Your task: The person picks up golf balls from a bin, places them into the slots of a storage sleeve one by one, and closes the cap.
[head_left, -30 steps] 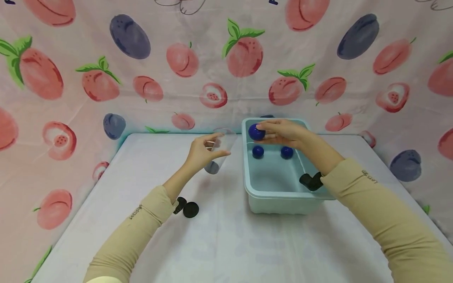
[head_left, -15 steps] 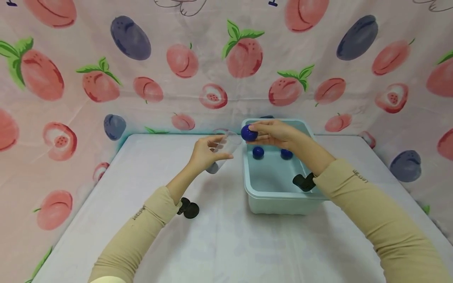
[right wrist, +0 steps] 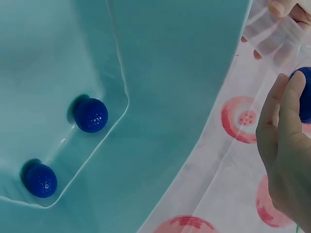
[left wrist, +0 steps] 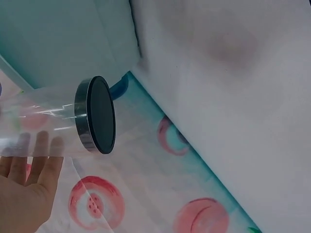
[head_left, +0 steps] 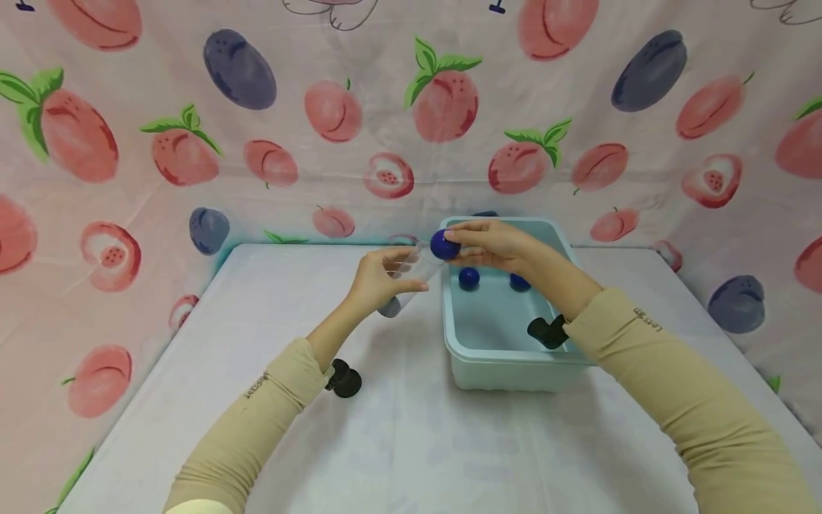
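We saw the right hand [head_left: 491,243] pinching a glossy blue ball [head_left: 439,246] at the mouth of a clear plastic cylinder [head_left: 420,270] (dark-bottomed, tilted), which the left hand [head_left: 374,280] gripped between thumb and fingers. Two more blue balls [head_left: 469,278] sat inside a light-blue rectangular plastic tub [head_left: 497,353].

Held blue ball [right wrist: 305,103] and clear cup [left wrist: 48,116] cut off by wrist views' edges, another ball [head_left: 519,283] partly hidden by right arm [head_left: 560,273]

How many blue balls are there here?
3. One ball is in the right hand, near the mouth of the clear cup; a second ball and a third ball lie inside the light blue tub. The right arm may hide more.
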A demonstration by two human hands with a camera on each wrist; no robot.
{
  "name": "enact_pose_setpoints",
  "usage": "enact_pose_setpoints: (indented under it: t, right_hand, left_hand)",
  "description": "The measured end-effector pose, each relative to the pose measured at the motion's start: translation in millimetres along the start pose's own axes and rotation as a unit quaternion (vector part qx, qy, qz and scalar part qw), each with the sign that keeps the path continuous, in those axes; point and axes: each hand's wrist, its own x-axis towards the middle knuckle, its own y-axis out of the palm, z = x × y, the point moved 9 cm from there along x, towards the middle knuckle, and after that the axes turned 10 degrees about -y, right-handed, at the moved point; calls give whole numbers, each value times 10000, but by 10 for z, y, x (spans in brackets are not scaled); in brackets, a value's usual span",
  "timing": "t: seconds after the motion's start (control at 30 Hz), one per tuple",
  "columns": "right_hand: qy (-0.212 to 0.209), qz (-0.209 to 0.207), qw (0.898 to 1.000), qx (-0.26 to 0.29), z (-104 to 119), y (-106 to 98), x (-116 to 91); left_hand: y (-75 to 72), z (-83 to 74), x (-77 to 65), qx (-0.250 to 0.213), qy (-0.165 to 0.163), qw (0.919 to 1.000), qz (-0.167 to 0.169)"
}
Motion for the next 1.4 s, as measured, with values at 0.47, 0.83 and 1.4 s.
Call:
enact_pose_setpoints:
  t: [0.47, 0.83, 1.4]
  right_hand:
    - [-65, 21, 9998, -172, -20, -65, 23]
    - [174, -164, 9985, -490, -130, -242, 76]
    - [412, -346, 9940, -957, -360, -586, 164]
  left_hand:
    - [75, 121, 23, 131, -317, 9989, 306]
    - [30, 161, 10, 65, -214, 9993, 295]
    - [-123, 261, -52, -192, -187, 9996, 7]
